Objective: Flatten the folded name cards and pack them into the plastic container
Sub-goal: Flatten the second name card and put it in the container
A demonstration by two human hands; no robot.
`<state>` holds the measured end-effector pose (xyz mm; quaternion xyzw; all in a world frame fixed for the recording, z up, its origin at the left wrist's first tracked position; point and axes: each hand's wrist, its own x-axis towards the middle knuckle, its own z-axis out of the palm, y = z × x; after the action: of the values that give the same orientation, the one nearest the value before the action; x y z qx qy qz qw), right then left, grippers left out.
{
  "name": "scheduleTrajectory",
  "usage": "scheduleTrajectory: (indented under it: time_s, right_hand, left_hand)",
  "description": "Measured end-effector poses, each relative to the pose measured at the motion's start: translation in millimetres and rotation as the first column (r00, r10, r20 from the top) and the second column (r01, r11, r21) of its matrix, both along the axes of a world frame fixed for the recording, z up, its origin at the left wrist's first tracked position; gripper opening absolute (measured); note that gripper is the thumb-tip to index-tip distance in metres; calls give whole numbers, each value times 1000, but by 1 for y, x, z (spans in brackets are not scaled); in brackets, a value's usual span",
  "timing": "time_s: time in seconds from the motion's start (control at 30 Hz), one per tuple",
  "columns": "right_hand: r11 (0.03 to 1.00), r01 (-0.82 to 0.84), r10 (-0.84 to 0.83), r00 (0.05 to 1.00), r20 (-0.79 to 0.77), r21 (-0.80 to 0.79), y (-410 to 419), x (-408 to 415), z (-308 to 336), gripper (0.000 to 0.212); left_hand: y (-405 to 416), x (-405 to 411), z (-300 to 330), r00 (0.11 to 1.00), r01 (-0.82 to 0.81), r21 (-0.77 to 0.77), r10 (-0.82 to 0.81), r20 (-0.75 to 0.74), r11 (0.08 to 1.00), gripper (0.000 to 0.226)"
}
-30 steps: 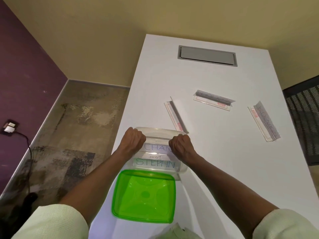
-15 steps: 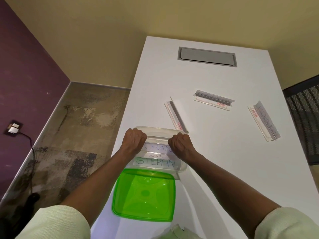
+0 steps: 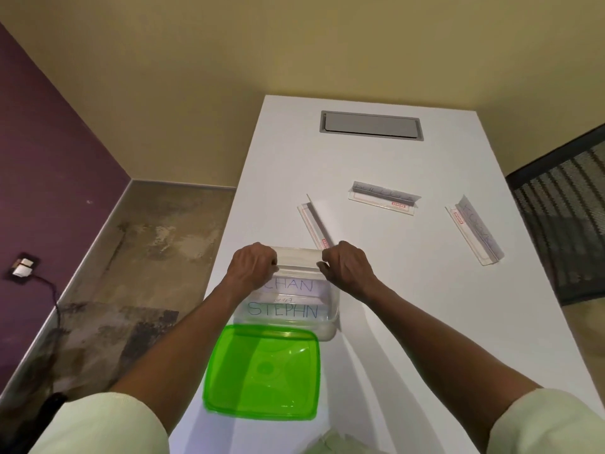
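On the long white surface [image 3: 409, 322], a grey recessed hatch [image 3: 371, 125] sits flush near the far end. Nearest the person lies a green lid [image 3: 262, 373], flat and just touching the near edge of the clear plastic container [image 3: 329, 326]. Flattened name cards lie inside the container, one lettered "CHAN" [image 3: 289, 286] and one lettered "STEPHN" [image 3: 283, 310], with a slip of another showing between them. Over the container's far rim both hands hold a clear name card holder [image 3: 298, 257] by its ends: the left hand [image 3: 252, 268] has its fingers curled round the left end, and the right hand [image 3: 347, 268] has its fingers curled round the right end, knuckles up. Beyond the hands, three more folded name card holders stand on the surface: one [image 3: 314, 224] just past the right hand, angled away from it; a second [image 3: 384, 198] farther off toward the middle; a third [image 3: 474, 231] well apart to the right. Pale green sleeves [image 3: 98, 427] cover the upper arms at the bottom of the view.
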<state>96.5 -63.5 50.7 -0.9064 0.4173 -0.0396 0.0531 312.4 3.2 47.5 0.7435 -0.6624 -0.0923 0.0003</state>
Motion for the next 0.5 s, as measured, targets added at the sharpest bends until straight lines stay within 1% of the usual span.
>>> scheduleTrajectory:
  time_s: [0.17,0.37,0.5]
  right_hand:
    - [999,50,-50,998,25,-3,6,-31,6,27]
    - [993,115,-114,993,30,-12,9,-72,9,33]
    - [987,159,-158,987,33,-31,4,-102,10,37]
  left_hand:
    - [9,-21,8,999,-21,-38,20,-37,999,17]
    - [9,-54,22,1000,15,-70,-16,-16,997,21]
    - [0,-79,30,999,44,-154,-48,-25,987,22]
